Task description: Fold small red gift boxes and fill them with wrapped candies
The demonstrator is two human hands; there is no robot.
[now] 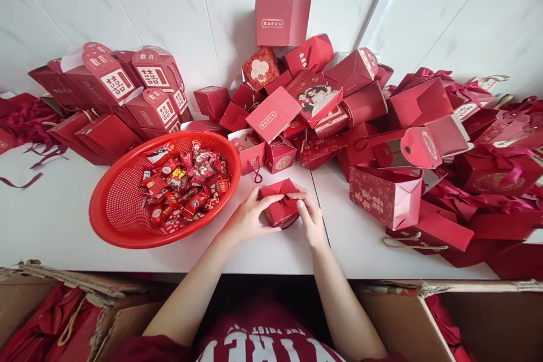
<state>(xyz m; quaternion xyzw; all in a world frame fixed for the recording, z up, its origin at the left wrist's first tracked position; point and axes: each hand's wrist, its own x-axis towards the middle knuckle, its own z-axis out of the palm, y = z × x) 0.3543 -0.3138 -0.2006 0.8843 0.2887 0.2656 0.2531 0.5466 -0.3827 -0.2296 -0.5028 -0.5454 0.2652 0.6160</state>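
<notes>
A small red box (pixel 280 212) sits on the white table in front of me, between my two hands. My left hand (pixel 253 216) grips its left side, thumb across the top and the other fingers around the near corner. On the right side, my right hand (pixel 310 218) holds the box, its fingertips at the top flaps near a dark opening. A dark cord lies along the box's near right edge. Left of my hands stands a red plastic basket (pixel 121 198) with red-wrapped candies (pixel 197 181) in it.
Red gift boxes (pixel 275 113) are heaped at the back against the tiled wall. More boxes (pixel 384 198) crowd the right side, others (pixel 114 85) the back left. Open cartons (pixel 424 322) stand below the table's front edge on both sides.
</notes>
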